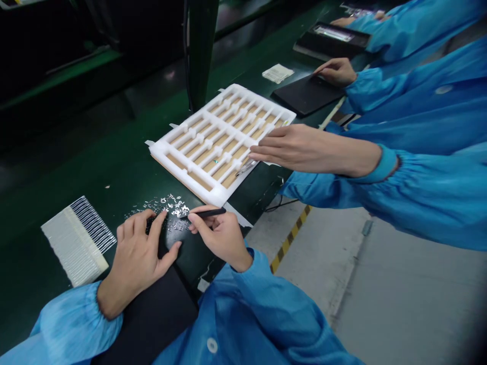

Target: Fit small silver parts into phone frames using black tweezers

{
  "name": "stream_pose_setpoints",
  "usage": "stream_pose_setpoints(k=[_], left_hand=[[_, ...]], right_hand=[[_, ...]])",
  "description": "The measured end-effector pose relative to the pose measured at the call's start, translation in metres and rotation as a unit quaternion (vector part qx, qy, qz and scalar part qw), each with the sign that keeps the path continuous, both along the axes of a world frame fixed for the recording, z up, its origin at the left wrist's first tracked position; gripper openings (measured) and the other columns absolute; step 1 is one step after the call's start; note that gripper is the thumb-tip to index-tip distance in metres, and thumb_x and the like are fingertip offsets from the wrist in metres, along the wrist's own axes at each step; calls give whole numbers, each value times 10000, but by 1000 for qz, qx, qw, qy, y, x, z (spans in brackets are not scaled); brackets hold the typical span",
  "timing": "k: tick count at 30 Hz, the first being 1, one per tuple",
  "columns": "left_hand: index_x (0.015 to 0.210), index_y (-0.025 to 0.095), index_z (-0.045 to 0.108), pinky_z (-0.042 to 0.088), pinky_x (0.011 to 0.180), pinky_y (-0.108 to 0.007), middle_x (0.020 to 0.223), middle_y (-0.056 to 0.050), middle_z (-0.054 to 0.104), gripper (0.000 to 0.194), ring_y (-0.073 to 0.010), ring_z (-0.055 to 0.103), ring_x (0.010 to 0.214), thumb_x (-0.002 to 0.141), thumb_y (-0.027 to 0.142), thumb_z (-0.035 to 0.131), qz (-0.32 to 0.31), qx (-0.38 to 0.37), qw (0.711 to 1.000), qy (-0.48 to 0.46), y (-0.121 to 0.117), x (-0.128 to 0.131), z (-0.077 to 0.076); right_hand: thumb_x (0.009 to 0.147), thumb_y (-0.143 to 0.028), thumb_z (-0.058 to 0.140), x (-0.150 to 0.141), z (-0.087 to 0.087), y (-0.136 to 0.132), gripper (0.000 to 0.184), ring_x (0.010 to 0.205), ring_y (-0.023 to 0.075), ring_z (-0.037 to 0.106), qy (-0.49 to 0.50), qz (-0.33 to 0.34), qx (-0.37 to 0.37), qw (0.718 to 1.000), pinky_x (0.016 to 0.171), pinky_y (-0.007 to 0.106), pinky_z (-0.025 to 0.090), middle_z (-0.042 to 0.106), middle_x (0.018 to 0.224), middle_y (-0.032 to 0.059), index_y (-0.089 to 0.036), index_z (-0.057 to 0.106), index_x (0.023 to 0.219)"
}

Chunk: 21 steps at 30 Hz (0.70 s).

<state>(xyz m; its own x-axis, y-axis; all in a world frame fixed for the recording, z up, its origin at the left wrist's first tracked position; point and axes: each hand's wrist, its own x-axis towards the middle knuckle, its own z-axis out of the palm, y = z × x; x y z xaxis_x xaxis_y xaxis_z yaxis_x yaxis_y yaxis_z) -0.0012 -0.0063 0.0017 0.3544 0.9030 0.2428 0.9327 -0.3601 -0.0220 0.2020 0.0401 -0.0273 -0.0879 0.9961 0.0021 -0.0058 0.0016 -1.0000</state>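
A loose scatter of tiny shiny metal pieces point(173, 205) lies on the green bench. My right hand point(222, 233) pinches a slim black tool, which looks like tweezers point(208, 213), its tip pointing left into the scatter. Beside the pieces, my left hand point(139, 251) is curved over the near edge, thumb and fingers apart, with nothing visible between them. Under and behind that hand is a flat black pad point(162, 317). Whether the left fingertips touch any small pieces cannot be made out.
A white slotted foam tray point(218, 195) stands ahead, with a co-worker's hand point(300, 147) over its right edge. On the left lies a card with rows of thin metal strips point(78, 243). Farther right, another hand point(337, 72) rests at a black pad point(306, 96).
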Motion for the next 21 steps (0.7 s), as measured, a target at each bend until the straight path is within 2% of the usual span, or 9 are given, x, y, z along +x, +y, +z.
stream_pose_setpoints(k=[4, 9, 14, 21], left_hand=[[1442, 135, 652, 464, 919, -531, 1311, -240, 566, 588, -401, 534, 1146, 1019, 533, 557, 12, -14, 1000, 3, -2, -2, 2], [1392, 260, 711, 462, 922, -533, 1345, -214, 529, 471, -398, 518, 1204, 1029, 514, 552, -6, -33, 999, -1, -4, 0, 5], [1385, 265, 727, 463, 922, -557, 1357, -226, 516, 463, -418, 510, 1222, 1035, 508, 545, -17, -37, 999, -5, -2, 0, 4], [1396, 254, 717, 457, 922, -559, 1376, -230, 524, 487, -419, 512, 1217, 1035, 528, 538, -20, -47, 999, -14, 1, 1, 2]], right_hand=[[921, -444, 780, -7, -1, 4, 266, 580, 199, 768, -11, 7, -11, 1000, 542, 276, 640, 786, 702, 49, -179, 784, 939], [921, -434, 767, -5, 0, 4, 251, 554, 197, 759, -21, 13, -16, 1000, 515, 267, 621, 767, 655, 40, -183, 779, 911], [923, -429, 761, -4, 1, 6, 248, 561, 205, 766, -25, 18, -28, 999, 526, 274, 633, 761, 644, 40, -182, 766, 896], [945, -388, 758, -5, -2, -2, 205, 593, 212, 782, -49, -37, 12, 998, 573, 297, 666, 795, 731, 60, -184, 784, 945]])
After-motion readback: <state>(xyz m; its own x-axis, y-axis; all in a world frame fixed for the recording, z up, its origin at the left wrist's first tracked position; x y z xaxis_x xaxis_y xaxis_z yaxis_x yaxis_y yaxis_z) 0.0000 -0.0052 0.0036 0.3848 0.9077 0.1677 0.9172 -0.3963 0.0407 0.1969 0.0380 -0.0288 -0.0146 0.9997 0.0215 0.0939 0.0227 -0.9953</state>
